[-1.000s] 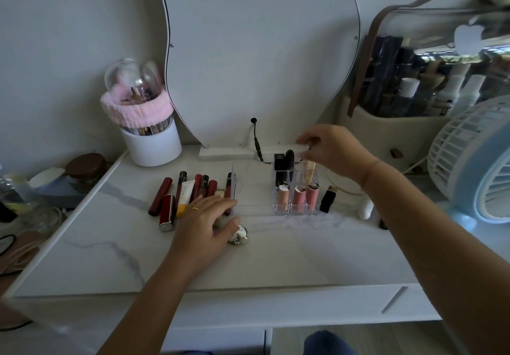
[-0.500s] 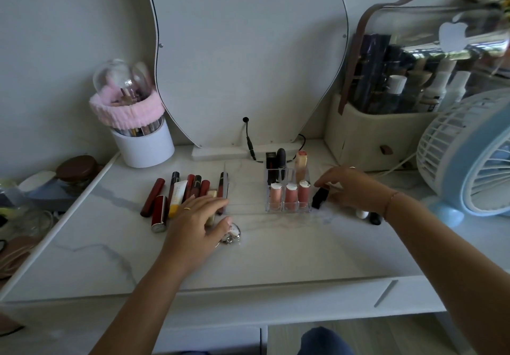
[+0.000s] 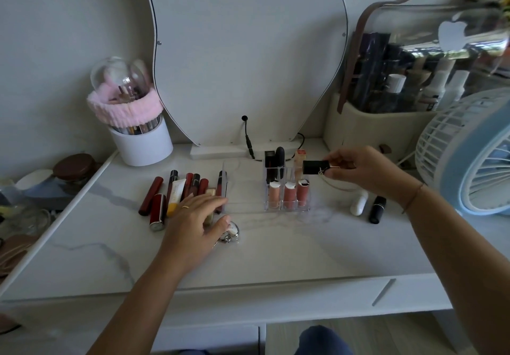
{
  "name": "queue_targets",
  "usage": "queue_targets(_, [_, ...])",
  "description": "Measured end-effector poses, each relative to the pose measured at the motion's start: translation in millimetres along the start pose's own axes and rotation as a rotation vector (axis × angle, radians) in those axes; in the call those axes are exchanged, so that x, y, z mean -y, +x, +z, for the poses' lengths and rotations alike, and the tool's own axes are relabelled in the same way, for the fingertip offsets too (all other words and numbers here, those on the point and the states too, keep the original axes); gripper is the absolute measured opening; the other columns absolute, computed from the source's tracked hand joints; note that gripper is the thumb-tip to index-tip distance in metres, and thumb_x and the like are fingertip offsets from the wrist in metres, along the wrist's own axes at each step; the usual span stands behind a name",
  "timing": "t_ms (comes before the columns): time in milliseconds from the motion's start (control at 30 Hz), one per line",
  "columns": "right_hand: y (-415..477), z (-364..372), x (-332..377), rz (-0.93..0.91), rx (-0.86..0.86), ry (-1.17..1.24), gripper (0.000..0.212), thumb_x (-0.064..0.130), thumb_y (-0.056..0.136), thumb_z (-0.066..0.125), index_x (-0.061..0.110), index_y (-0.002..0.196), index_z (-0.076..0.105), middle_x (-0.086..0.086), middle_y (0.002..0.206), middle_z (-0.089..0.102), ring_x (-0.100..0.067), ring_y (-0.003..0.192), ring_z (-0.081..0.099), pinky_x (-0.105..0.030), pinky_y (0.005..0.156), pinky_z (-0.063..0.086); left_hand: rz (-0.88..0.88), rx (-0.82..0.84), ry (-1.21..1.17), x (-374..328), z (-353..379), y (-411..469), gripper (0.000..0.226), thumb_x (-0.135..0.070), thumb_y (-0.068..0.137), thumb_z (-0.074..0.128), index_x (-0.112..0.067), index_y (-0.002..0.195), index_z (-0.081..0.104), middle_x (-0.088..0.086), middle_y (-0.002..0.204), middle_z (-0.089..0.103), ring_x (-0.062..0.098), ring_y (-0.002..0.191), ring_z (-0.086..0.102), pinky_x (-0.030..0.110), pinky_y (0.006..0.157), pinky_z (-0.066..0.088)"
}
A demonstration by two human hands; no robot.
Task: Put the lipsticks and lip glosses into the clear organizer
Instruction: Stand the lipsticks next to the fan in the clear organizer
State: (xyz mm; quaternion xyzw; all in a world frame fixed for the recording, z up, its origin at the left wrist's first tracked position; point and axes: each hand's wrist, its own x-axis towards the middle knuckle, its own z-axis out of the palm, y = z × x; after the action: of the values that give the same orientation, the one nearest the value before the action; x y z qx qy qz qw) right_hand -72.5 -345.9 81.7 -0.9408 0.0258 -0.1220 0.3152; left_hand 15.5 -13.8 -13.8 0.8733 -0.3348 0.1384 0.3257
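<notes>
The clear organizer (image 3: pixel 287 207) stands mid-table with three pink lip glosses in its front row and dark lipsticks behind. My right hand (image 3: pixel 356 171) holds a black square lipstick (image 3: pixel 316 167) sideways, just above the organizer's right rear corner. A row of red and dark lip glosses (image 3: pixel 190 186) and a yellow-capped tube lies to the left. My left hand (image 3: pixel 197 218) rests flat on the table over the near ends of that row, fingers spread, touching a pale tube. A white tube (image 3: pixel 358 203) and a black lipstick (image 3: pixel 377 209) lie right of the organizer.
A mirror (image 3: pixel 248 51) stands behind the organizer, with a cable at its base. A white brush cup (image 3: pixel 143 142) with a pink band sits back left. A cosmetics case (image 3: pixel 414 78) and a blue fan (image 3: pixel 469 156) crowd the right. A small silver trinket (image 3: pixel 230 233) lies by my left thumb.
My right hand picked the black square lipstick off the table beside the organizer and lifted it up over the organizer's right rear. My left hand stayed on the row of glosses.
</notes>
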Motion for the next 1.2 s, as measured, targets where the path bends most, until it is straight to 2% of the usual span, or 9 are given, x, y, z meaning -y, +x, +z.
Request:
queue_targets(133, [7,7,9,-0.025,0.002,-0.025,0.013,0.030,0.080,0.067,0.036,0.088,0.059,0.005,0.068,0.062,0.004,0.047,0.047,-0.008,0.048,0.040,0.004,0.002,-0.002,-2,-1,0,0.047,-0.051,0.083,0.048,-0.025,0.119,0.062,-0.005,0.121,0.064,0.010,0.121,0.051,0.043,0.107,0.036])
queue_targets(233, [12,13,10,-0.027,-0.055,-0.069,0.012,0.029,0.080,0.068,0.028,0.090,0.062,0.008,0.063,0.058,0.006,0.048,0.049,-0.005,0.051,0.039,0.008,-0.004,-0.004,-4,-2,0,0.043,-0.046,0.084,0.053,-0.024,0.119,0.063,-0.005,0.120,0.064,0.011,0.123,0.050,0.039,0.110,0.032])
queue_targets(367, [16,20,12,-0.021,-0.095,-0.062,0.014,0.024,0.077,0.072,0.022,0.089,0.064,0.012,0.067,0.060,0.012,0.055,0.052,-0.001,0.056,0.039,0.002,0.000,-0.008,-7,-3,-1,0.043,-0.042,0.083,0.055,-0.022,0.120,0.063,-0.004,0.122,0.064,0.011,0.123,0.049,0.041,0.110,0.032])
queue_targets(467, [17,26,13,-0.011,-0.096,-0.034,0.016,0.023,0.076,0.073,0.022,0.090,0.066,0.014,0.070,0.062,0.007,0.059,0.056,-0.001,0.057,0.040,0.011,-0.003,-0.006,-7,-3,0,0.042,-0.042,0.083,0.055,-0.022,0.120,0.063,-0.005,0.121,0.064,0.009,0.122,0.049,0.037,0.112,0.028])
queue_targets(600, [16,32,13,0.005,-0.088,0.022,0.020,0.023,0.077,0.073,0.019,0.096,0.069,0.007,0.079,0.069,-0.004,0.069,0.063,-0.005,0.063,0.047,0.013,0.000,0.002,-6,-3,0,0.043,-0.043,0.084,0.054,-0.022,0.121,0.062,-0.005,0.121,0.064,0.011,0.124,0.048,0.035,0.112,0.027])
queue_targets(733, [17,34,13,0.019,-0.092,0.042,0.024,0.022,0.077,0.072,0.017,0.100,0.068,0.002,0.084,0.072,-0.011,0.077,0.068,-0.018,0.073,0.054,0.002,0.004,0.000,-6,-3,-1,0.043,-0.042,0.083,0.055,-0.022,0.121,0.062,-0.004,0.122,0.063,0.012,0.124,0.048,0.038,0.111,0.030])
queue_targets(967, [16,35,13,0.011,-0.113,0.072,0.017,0.021,0.078,0.071,0.014,0.094,0.069,0.000,0.077,0.072,-0.012,0.068,0.068,-0.020,0.068,0.055,0.004,-0.005,0.004,-6,-3,0,0.043,-0.042,0.082,0.056,-0.023,0.120,0.062,-0.005,0.121,0.063,0.010,0.122,0.050,0.034,0.111,0.028])
queue_targets(1200, [14,35,14,0.008,-0.115,0.078,0.017,0.017,0.080,0.070,0.017,0.097,0.068,0.001,0.079,0.072,-0.007,0.069,0.067,-0.011,0.067,0.052,0.007,-0.002,0.002,-7,-3,-1,0.042,-0.040,0.082,0.056,-0.022,0.120,0.062,-0.005,0.120,0.064,0.011,0.121,0.050,0.035,0.111,0.028])
